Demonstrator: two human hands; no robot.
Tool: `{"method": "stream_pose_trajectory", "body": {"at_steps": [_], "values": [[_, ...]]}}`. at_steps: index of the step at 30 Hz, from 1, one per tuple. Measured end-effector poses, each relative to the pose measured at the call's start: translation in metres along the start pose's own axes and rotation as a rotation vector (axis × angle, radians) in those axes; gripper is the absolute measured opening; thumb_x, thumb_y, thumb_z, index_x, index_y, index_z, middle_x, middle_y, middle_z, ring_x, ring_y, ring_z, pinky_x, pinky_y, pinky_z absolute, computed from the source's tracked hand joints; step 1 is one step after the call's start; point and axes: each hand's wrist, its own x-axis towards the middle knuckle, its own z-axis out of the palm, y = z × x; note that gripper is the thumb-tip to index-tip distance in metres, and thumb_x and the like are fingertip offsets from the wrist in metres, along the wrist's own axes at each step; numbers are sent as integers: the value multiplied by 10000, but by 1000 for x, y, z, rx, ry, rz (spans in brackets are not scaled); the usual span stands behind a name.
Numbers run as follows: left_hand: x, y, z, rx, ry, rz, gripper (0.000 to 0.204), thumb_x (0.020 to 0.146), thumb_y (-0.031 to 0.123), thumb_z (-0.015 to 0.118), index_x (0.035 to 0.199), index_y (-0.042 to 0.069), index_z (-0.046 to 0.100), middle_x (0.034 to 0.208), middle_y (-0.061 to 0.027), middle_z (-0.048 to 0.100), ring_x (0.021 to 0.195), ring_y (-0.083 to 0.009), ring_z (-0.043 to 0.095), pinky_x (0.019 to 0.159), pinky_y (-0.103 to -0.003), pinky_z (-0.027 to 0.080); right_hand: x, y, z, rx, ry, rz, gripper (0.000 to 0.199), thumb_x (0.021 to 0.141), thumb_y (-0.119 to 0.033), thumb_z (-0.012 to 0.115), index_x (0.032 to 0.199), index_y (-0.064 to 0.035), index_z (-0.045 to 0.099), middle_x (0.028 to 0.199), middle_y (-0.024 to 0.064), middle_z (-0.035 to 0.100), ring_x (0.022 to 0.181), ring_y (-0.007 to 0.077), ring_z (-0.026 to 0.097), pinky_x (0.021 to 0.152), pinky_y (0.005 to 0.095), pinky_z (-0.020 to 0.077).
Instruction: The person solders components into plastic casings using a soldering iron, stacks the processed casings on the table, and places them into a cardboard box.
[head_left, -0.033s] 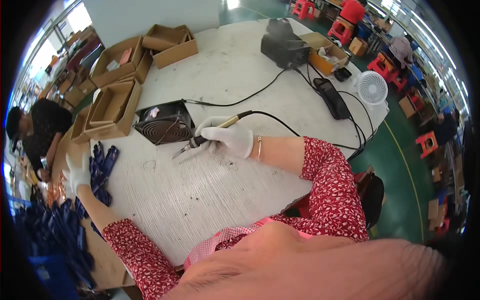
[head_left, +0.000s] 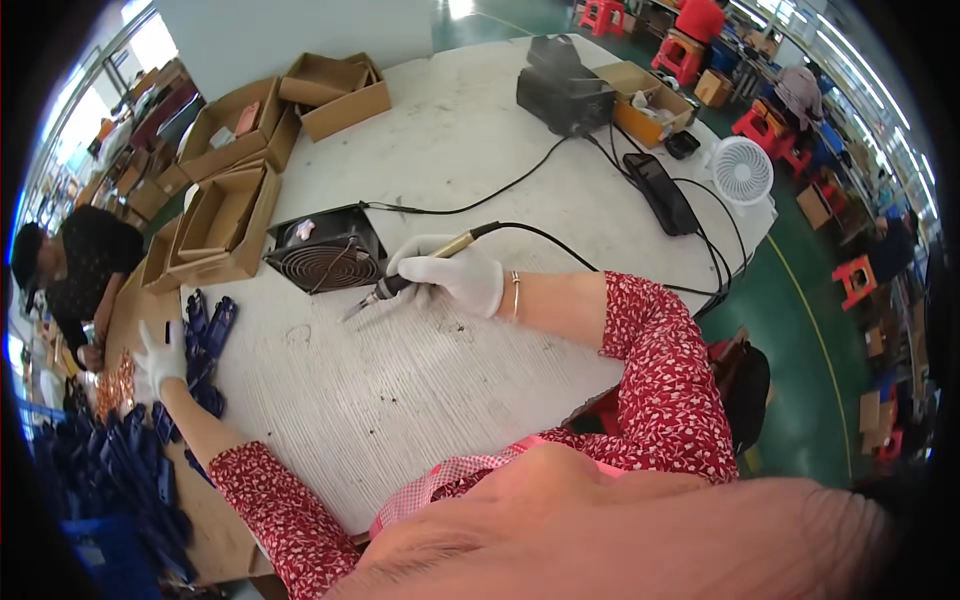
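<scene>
My right hand [head_left: 455,280], in a white glove, holds a soldering iron [head_left: 420,268] with a dark grip and brass-coloured collar. The iron's tip slants down to the left, close to the white tabletop [head_left: 330,400]. Just behind it stands a black square fan [head_left: 325,252] with a wire guard. My left hand [head_left: 163,362], also gloved, is stretched out at the left table edge, its fingers apart. A small dark spot shows among these fingers; I cannot make out what it is. Dark blue parts [head_left: 205,345] lie right beside this hand, and a copper-coloured heap [head_left: 115,385] is beyond it.
Cardboard boxes [head_left: 225,215] line the far left. A black box-shaped unit [head_left: 565,95], an orange-sided box [head_left: 645,125], a black power strip [head_left: 660,195] and a small white fan [head_left: 742,170] stand at the far right. A heap of blue parts [head_left: 120,470] lies lower left. A co-worker [head_left: 90,260] sits at left.
My left hand has shifted slightly, its fingers have changed pose, and a dark spot now shows among them. My right hand keeps hold of the soldering iron almost in place.
</scene>
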Motion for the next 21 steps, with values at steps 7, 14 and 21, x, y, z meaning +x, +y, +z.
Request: {"method": "stream_pose_trajectory", "body": {"at_steps": [7,14,21], "values": [[17,-26,28,-9,-335,155,706,761,654,514,1330,243,446,1348,-277,355,1237,-424,368,1030,-430,319,0,1,-2,53,-43,-10,151,855,-124,562,929,0,606,883,84,625,695,111,608,550,206,486],[24,-38,23,-90,-432,253,670,778,609,541,1329,239,447,1335,-238,405,1205,-412,417,1015,-426,332,0,0,-1,39,-44,-34,157,852,-137,563,920,-1,601,876,87,626,705,114,612,551,206,486],[58,-73,38,-226,-429,252,708,804,649,448,1298,142,470,1277,-207,491,1175,-372,473,993,-407,354,-1,0,-1,36,-7,-4,154,852,-131,559,921,-1,604,871,82,621,706,113,613,558,210,485]]}}
